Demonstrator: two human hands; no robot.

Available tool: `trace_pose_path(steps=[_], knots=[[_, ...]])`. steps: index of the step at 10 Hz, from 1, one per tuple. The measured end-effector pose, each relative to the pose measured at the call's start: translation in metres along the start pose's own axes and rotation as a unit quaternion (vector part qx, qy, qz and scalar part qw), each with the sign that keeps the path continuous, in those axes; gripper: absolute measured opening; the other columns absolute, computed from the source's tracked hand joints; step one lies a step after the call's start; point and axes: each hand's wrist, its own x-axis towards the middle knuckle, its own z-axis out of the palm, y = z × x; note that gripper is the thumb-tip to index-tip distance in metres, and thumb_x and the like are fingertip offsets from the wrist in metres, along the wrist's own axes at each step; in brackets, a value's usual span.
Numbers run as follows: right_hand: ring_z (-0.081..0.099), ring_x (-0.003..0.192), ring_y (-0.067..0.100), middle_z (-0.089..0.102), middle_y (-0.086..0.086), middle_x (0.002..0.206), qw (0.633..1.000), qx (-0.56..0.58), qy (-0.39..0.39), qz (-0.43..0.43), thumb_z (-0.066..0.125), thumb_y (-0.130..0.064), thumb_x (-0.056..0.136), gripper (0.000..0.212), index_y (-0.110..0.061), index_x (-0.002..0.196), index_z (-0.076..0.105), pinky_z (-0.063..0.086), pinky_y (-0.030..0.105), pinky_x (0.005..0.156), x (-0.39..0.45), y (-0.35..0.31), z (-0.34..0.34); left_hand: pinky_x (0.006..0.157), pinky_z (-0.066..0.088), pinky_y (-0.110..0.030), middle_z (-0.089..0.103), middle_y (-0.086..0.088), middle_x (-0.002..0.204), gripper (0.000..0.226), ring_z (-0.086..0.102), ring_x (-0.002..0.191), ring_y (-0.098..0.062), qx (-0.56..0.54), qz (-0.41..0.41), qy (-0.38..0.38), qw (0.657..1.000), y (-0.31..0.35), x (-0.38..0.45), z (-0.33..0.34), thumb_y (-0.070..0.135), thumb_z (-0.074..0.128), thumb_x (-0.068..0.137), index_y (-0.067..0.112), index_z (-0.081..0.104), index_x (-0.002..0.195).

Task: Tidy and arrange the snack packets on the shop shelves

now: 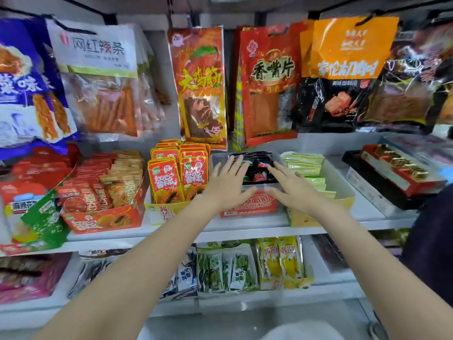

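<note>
Both hands reach over the clear box (247, 190) on the middle shelf (245, 225). The left hand (226, 186) lies flat with fingers spread wide along the box's left side; the right hand (290, 187) lies just as flat and wide along its right side, fingertips over the black snack packets (255, 165) inside. Red papaya packets (179, 175) stand just left of the box, pale green packets (306, 168) just right, hanging bags (267, 82) above it
</note>
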Motion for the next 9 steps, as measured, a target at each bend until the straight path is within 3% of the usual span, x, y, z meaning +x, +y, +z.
trace_pose_path(steps=[2, 3, 4, 5, 6, 7, 8, 9], knots=[[0.006, 0.145, 0.021, 0.002, 0.001, 0.158, 0.998, 0.026, 0.009, 0.048, 0.031, -0.056, 0.092, 0.067, -0.019, 0.147, 0.022, 0.006, 0.051, 0.114, 0.035, -0.011, 0.003, 0.116, 0.002, -0.05, 0.017, -0.007, 0.155, 0.077, 0.018, 0.142, -0.025, -0.009, -0.027, -0.04, 0.999, -0.012, 0.002, -0.007, 0.065, 0.027, 0.089, 0.017, 0.013, 0.148], [0.025, 0.139, 0.024, 0.023, -0.001, 0.153, 0.999, 0.024, 0.014, 0.038, 0.031, -0.052, 0.094, 0.061, -0.015, 0.141, 0.034, 0.017, 0.051, 0.112, 0.045, -0.014, -0.001, 0.116, 0.008, -0.042, 0.025, -0.009, 0.151, 0.07, 0.024, 0.139, -0.024, -0.06, -0.029, 0.009, 0.998, -0.012, -0.006, -0.003, 0.056, 0.034, 0.092, 0.012, 0.021, 0.145], [0.038, 0.131, 0.022, 0.039, 0.002, 0.142, 0.998, 0.047, 0.03, -0.007, 0.036, -0.045, 0.095, 0.053, -0.008, 0.132, 0.047, 0.024, 0.045, 0.111, 0.05, -0.018, -0.003, 0.117, 0.01, -0.038, 0.03, -0.01, 0.149, 0.068, 0.024, 0.139, -0.023, -0.087, -0.022, 0.044, 0.995, -0.014, -0.011, 0.006, 0.051, 0.037, 0.093, 0.009, 0.023, 0.144], [0.041, 0.128, 0.018, 0.042, 0.0, 0.14, 0.998, 0.039, 0.035, -0.041, 0.037, -0.04, 0.097, 0.048, -0.009, 0.131, 0.051, 0.019, 0.032, 0.107, 0.054, -0.021, 0.001, 0.118, 0.01, -0.037, 0.028, -0.011, 0.15, 0.07, 0.021, 0.14, -0.025, -0.092, -0.023, 0.057, 0.994, -0.019, -0.01, 0.014, 0.052, 0.037, 0.093, 0.009, 0.022, 0.145], [0.042, 0.127, 0.02, 0.045, 0.001, 0.137, 0.998, 0.037, 0.044, -0.027, 0.036, -0.038, 0.098, 0.047, -0.007, 0.128, 0.053, 0.018, 0.03, 0.104, 0.059, -0.024, 0.002, 0.116, 0.009, -0.037, 0.016, -0.011, 0.155, 0.069, 0.013, 0.142, -0.028, -0.111, -0.027, 0.06, 0.992, -0.016, -0.012, 0.012, 0.05, 0.039, 0.093, 0.01, 0.02, 0.147], [0.047, 0.122, 0.024, 0.051, 0.005, 0.129, 0.998, 0.023, 0.052, -0.013, 0.035, -0.039, 0.098, 0.047, -0.005, 0.122, 0.057, 0.025, 0.041, 0.107, 0.067, -0.021, 0.006, 0.113, 0.018, -0.032, 0.028, -0.008, 0.151, 0.064, 0.024, 0.139, -0.024, -0.153, -0.011, 0.04, 0.987, -0.021, -0.012, 0.005, 0.044, 0.044, 0.093, 0.01, 0.025, 0.144], [0.051, 0.114, 0.029, 0.059, 0.009, 0.12, 0.996, -0.01, 0.089, -0.016, 0.037, -0.039, 0.096, 0.042, -0.009, 0.113, 0.062, 0.032, 0.047, 0.104, 0.065, -0.02, 0.008, 0.111, 0.025, -0.031, 0.027, -0.004, 0.151, 0.059, 0.029, 0.138, -0.018, -0.202, 0.0, 0.031, 0.979, -0.027, -0.017, -0.006, 0.039, 0.045, 0.094, 0.013, 0.027, 0.144], [0.047, 0.112, 0.034, 0.055, 0.011, 0.122, 0.977, -0.003, 0.207, -0.043, 0.046, -0.031, 0.094, 0.035, -0.007, 0.113, 0.063, 0.038, 0.046, 0.098, 0.051, -0.028, 0.009, 0.11, 0.027, -0.03, 0.03, -0.003, 0.15, 0.049, 0.033, 0.135, -0.017, -0.216, 0.001, 0.09, 0.972, -0.034, -0.033, -0.009, 0.03, 0.043, 0.097, 0.013, 0.032, 0.142]])
